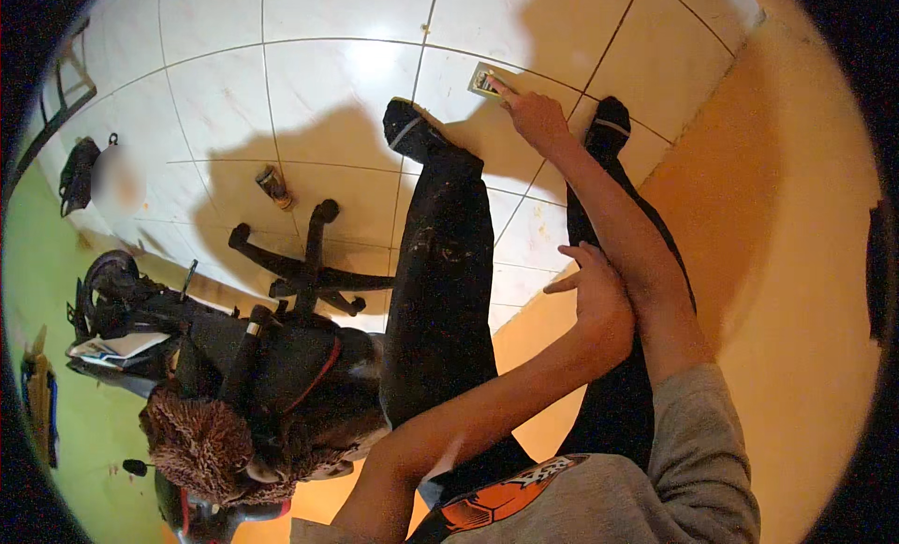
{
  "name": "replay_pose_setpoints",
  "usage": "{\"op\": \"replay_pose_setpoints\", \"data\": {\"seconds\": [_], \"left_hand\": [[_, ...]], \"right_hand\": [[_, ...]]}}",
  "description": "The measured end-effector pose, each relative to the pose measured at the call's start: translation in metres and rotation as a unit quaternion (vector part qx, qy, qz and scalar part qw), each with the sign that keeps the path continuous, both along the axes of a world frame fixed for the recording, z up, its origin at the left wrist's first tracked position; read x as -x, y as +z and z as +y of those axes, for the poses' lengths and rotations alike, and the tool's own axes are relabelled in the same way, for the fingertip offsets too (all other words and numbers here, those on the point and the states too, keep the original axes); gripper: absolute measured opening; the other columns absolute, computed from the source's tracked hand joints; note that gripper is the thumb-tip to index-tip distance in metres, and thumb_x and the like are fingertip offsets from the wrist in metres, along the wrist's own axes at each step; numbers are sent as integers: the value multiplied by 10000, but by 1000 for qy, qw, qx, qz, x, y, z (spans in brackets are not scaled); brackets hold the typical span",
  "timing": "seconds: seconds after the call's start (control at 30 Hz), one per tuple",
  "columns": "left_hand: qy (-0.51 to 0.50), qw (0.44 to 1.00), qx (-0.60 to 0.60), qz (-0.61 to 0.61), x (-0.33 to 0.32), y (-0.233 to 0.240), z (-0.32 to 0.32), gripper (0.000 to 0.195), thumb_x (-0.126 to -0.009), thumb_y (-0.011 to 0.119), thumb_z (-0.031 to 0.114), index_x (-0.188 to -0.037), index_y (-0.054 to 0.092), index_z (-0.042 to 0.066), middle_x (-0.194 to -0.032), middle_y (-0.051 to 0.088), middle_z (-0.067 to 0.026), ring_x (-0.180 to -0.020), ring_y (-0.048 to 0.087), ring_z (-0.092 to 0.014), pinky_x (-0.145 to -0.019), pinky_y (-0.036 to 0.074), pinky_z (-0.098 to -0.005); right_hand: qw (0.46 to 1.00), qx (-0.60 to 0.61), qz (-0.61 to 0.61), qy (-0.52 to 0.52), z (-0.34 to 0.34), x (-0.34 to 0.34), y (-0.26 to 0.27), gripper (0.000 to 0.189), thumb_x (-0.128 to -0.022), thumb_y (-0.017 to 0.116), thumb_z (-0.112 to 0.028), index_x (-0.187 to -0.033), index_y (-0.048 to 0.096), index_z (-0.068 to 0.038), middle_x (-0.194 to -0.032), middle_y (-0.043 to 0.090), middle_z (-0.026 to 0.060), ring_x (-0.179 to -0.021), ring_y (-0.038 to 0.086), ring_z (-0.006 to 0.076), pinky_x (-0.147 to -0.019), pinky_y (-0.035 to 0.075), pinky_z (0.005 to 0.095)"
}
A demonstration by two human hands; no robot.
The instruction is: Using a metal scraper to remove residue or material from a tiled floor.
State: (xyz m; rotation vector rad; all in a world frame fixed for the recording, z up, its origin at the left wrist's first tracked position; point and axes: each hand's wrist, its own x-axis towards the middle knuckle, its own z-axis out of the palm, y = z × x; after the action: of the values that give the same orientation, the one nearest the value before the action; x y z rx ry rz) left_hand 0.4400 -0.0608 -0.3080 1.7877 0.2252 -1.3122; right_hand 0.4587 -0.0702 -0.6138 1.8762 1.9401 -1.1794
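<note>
My right hand [539, 121] reaches out over the tiled floor, between my two feet. It grips the near edge of a small flat packet [481, 80] with a printed face, the index finger stretched across its front; my thumb is mostly hidden. My left hand [602, 298] crosses to the right and rests against my right forearm near the elbow. Its visible fingers are spread and nothing is in them. Below both arms are my legs in black trousers [442, 284], with dark footwear [414, 130] on the feet.
To my left is a black office chair base [309, 277] beside a motor scooter [337, 382] with a brown shaggy cover [200, 439]. A small glass jar or can [274, 187] is on the floor. A dark bag [79, 175] lies farther left. An orange wall [772, 277] rises on my right.
</note>
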Motion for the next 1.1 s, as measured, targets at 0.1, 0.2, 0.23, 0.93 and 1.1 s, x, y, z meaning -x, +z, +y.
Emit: {"op": "replay_pose_setpoints", "data": {"seconds": [0.1, 0.2, 0.23, 0.93, 1.1], "left_hand": [[-34, 998, -47, -23, 11, -3, 7, 676, -942, 407, 442, -1410, 382, -45, -1413, 411, -270, -1294, 386, -446, -934, 481, -563], [-4, 999, -48, 14, 18, -5, 12, 702, -908, 472, 448, -1426, 374, -15, -1444, 375, -253, -1327, 344, -445, -936, 467, -596], [2, 999, -38, 26, 17, -4, 12, 726, -876, 542, 441, -1433, 375, 7, -1467, 347, -239, -1340, 319, -451, -924, 476, -601], [96, 989, -108, 38, 21, 0, 16, 709, -890, 498, 450, -1391, 412, -44, -1401, 388, -304, -1258, 368, -533, -718, 570, -588], [125, 987, -92, -31, 20, 9, 21, 584, -885, 530, 405, -1325, 520, 19, -1308, 509, -253, -1175, 475, -498, -764, 536, -622]], "right_hand": [[998, -56, 33, -21, 13, 16, -8, 546, -950, 521, -312, -1461, 338, -371, -755, 643, 172, -667, 649, 356, -608, 532, 468], [998, -55, 28, -32, 17, 25, -6, 547, -952, 516, -312, -1462, 332, -377, -767, 645, 173, -687, 653, 359, -623, 532, 478], [999, -31, 16, -31, 16, 24, -4, 545, -953, 513, -312, -1463, 331, -377, -769, 645, 174, -692, 653, 359, -627, 532, 481], [999, -35, -5, -22, 72, 30, 0, 529, -953, 518, -329, -1456, 353, -335, -732, 643, 206, -661, 645, 391, -627, 523, 514], [999, 2, -37, 35, 49, 0, 21, 544, -930, 525, -267, -1453, 374, -276, -788, 653, 220, -729, 652, 400, -663, 525, 506]]}}
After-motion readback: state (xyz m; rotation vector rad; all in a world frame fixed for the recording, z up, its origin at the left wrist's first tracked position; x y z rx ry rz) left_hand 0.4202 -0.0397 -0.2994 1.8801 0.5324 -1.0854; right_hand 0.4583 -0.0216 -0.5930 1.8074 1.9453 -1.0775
